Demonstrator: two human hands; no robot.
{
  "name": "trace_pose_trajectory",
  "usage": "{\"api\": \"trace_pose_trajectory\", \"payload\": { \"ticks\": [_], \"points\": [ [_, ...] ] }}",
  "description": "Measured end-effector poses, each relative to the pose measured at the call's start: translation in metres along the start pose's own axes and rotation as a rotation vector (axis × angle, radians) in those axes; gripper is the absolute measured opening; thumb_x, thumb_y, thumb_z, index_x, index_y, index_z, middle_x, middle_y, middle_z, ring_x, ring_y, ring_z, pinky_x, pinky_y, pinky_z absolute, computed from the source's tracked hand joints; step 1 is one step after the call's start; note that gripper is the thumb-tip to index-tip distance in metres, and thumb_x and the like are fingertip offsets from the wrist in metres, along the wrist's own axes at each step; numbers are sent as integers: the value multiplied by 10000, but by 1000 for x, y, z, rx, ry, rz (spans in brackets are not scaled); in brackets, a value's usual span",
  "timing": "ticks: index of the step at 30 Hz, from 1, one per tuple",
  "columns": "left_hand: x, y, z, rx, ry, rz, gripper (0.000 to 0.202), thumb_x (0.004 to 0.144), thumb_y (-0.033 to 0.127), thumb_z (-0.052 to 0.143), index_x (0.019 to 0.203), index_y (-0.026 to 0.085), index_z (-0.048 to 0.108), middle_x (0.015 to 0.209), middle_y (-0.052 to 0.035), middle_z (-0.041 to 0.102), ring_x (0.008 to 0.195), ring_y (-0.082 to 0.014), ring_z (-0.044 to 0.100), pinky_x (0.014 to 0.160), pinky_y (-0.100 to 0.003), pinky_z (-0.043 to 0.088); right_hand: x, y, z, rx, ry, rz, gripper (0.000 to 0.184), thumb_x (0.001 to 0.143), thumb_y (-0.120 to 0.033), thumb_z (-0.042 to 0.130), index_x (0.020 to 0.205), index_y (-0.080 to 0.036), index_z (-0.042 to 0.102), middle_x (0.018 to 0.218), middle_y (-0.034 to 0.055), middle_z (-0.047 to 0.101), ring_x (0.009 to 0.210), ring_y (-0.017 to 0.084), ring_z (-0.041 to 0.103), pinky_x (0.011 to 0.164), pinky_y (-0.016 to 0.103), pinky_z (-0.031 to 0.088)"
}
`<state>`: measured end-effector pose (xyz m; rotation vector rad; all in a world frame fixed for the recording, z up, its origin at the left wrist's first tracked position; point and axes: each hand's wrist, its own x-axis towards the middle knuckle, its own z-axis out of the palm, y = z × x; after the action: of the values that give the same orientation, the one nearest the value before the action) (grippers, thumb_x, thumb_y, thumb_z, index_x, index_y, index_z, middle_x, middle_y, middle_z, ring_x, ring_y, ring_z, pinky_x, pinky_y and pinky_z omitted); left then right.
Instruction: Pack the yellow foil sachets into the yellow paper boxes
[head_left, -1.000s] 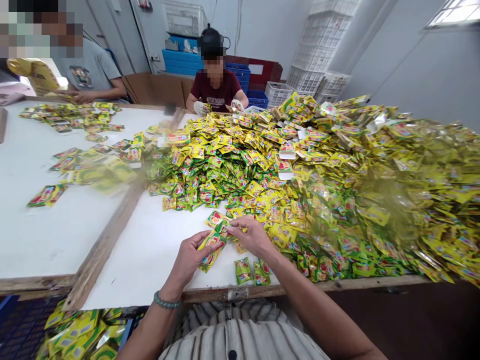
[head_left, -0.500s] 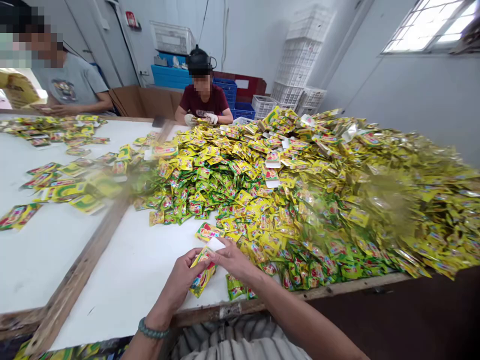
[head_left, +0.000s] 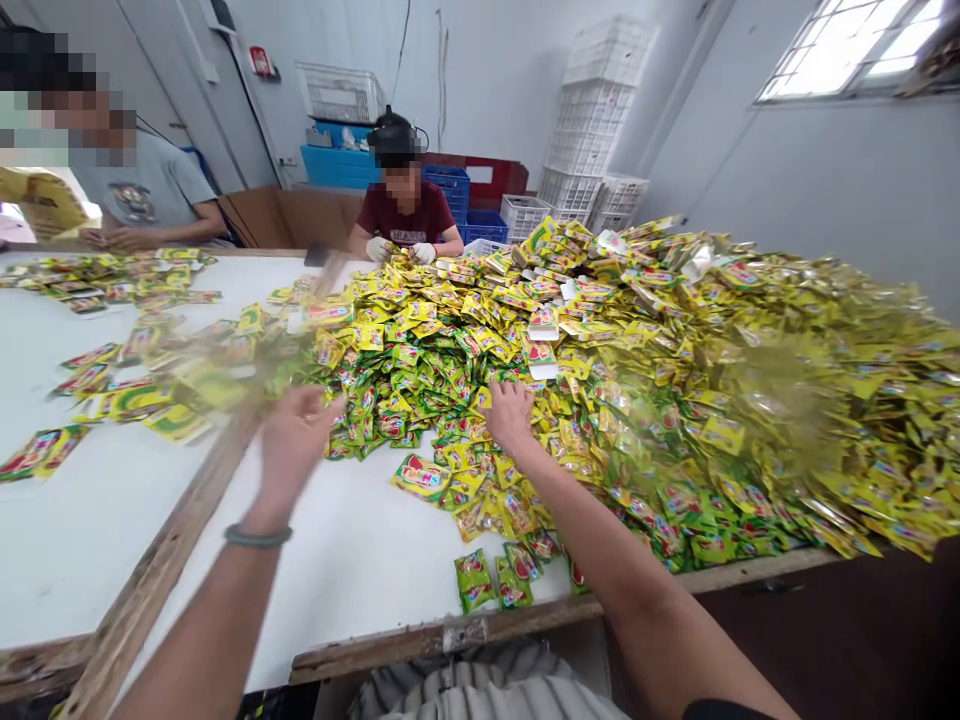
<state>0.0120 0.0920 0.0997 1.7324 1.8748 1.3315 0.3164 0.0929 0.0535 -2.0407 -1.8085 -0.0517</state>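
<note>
A broad white tabletop with worn brown wooden edging (head_left: 330,570) runs from the left edge of the frame to its lower middle. Over it, from the centre to the right edge, spreads a great heap of shiny yellow and green printed sachets (head_left: 720,430), with yellow printed cartons with white flaps (head_left: 543,358) among its upper part. A tall stack of white plastic lattice crates (head_left: 589,120) stands against the wall at the upper right of centre. At the upper left sits a person in a pale grey printed T-shirt (head_left: 161,185); at the upper centre, a person in a maroon T-shirt (head_left: 405,212) has both white-gloved hands at the heap's far edge.

The wearer's left hand (head_left: 296,430), left of centre, is raised with fingers curled near the heap's left edge (it is blurred, so I cannot tell whether it holds anything). The right hand (head_left: 510,412), at the centre, lies palm down with bent fingers touching the heap; whether they grip a sachet, I cannot tell. Below and between the hands lies a flat yellow-and-green packet with red print (head_left: 421,477). Two small green sachets (head_left: 474,580) lie side by side near the table's front edge, at lower centre.
</note>
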Motion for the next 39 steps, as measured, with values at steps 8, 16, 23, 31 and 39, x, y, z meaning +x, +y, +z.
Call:
{"api": "trace_pose_trajectory", "payload": {
  "ticks": [8,16,23,31,39],
  "points": [
    [-98,-1,84,202,-668,306,260,726,297,626,954,223,729,1133,-118,696,1162,-354,529,969,-468,367,-47,5,13,75,-154,-208,146,851,-237,613,985,-191,650,949,89,679,978,255,535,836,346,346],
    [-75,10,104,239,-544,16,390,696,533,635,825,167,673,919,-162,697,957,-346,606,776,-376,415,-63,11,3,230,-92,-75,252,838,-157,544,1082,-179,602,1051,93,646,899,230,589,741,297,417],
    [-70,22,143,5,-419,-79,294,584,317,758,583,217,483,624,-42,575,813,-277,597,706,-332,398,-70,14,0,189,-54,-58,354,824,-122,550,1175,-158,577,1079,121,635,967,246,581,815,319,432],
    [-97,6,95,-461,-397,-263,422,631,517,678,723,229,385,621,68,501,586,-131,549,605,-270,470,-87,-27,15,636,-75,-51,258,822,-396,630,985,-196,618,827,43,623,761,198,561,699,307,441],
    [-125,18,67,-936,-352,-653,521,567,468,787,918,194,516,698,28,645,614,-149,637,570,-267,522,-107,-44,25,1256,-308,254,360,645,-477,758,759,-189,575,644,-22,575,618,141,525,566,250,408]
  ]
}}
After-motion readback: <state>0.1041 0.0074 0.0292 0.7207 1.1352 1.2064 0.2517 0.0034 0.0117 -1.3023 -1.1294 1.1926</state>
